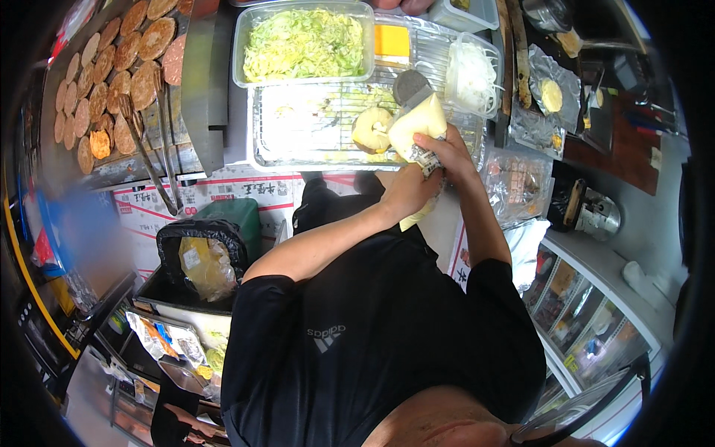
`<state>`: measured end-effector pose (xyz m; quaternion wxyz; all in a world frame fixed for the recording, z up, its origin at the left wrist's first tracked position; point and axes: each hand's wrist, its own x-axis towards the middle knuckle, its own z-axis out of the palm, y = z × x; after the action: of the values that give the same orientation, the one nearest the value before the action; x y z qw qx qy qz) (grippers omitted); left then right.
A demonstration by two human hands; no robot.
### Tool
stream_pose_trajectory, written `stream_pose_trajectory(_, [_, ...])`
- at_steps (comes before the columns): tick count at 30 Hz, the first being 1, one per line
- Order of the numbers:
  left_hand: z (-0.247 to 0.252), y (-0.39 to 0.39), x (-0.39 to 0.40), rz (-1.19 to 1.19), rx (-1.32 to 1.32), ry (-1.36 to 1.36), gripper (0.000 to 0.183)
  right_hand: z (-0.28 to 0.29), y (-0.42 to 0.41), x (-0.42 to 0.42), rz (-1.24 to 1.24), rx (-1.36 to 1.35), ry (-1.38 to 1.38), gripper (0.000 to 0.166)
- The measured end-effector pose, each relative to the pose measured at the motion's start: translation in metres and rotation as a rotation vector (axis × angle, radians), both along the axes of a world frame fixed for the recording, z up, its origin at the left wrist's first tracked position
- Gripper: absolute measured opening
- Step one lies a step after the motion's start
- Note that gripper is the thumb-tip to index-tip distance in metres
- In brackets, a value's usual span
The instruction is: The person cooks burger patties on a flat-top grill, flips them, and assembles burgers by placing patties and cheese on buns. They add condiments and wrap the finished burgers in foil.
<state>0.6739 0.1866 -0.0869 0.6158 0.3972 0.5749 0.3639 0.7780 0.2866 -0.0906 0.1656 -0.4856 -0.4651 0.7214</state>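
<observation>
Both of my hands are closed around a plastic bag of pale yellow sauce (418,124). My right hand (451,150) grips its upper part, where there is printing. Just below, my left hand (410,191) holds the gathered lower part, and the bag's tail hangs beneath. The bag's far left corner is over or beside a round bun half (370,128) with pale sauce on it, on a wire rack (313,155) in a tray. Behind the bag lies a dark round disc (410,85), partly covered by a grey flat piece; I cannot tell what either is.
Shredded lettuce (304,44), yellow cheese slices (391,42) and sliced onion (472,72) stand around the rack. Left are patties on a griddle (162,123) and metal tongs (151,148). A lined bin (167,251) is lower left. Part of another person (195,422) shows at bottom left.
</observation>
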Motion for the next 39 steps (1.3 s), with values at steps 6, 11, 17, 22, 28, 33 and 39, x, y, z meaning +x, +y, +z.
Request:
stream_pose_trajectory(6, [-0.015,0.008,0.015,0.058,0.122,-0.031,0.029,0.014,0.006,0.001,-0.102,0.006,-0.013,0.034])
stream_pose_trajectory(11, [0.002,-0.004,0.01,0.019,-0.029,-0.049,0.031,0.002,0.001,0.004,0.026,-0.003,-0.063,0.035])
stream_pose_trajectory(17, [-0.006,0.009,-0.002,0.037,0.043,0.062,0.029,0.007,0.01,-0.015,-0.087,0.031,-0.031,0.034])
stream_pose_trajectory(22, [-0.009,-0.007,0.015,-0.004,0.033,-0.05,0.03,0.013,-0.001,0.001,-0.03,-0.078,-0.141,0.033])
stream_pose_trajectory(28, [-0.006,-0.007,-0.012,-0.044,-0.01,0.051,0.032,0.015,-0.012,-0.018,-0.209,-0.13,0.052,0.035])
stream_pose_trajectory(33, [0.0,-0.014,-0.035,0.085,0.042,0.064,0.036,0.01,-0.019,-0.013,-0.082,0.034,0.233,0.046])
stream_pose_trajectory(39, [0.021,-0.052,-0.109,0.138,-0.095,0.473,0.028,0.01,0.029,-0.016,0.063,0.274,0.113,0.053])
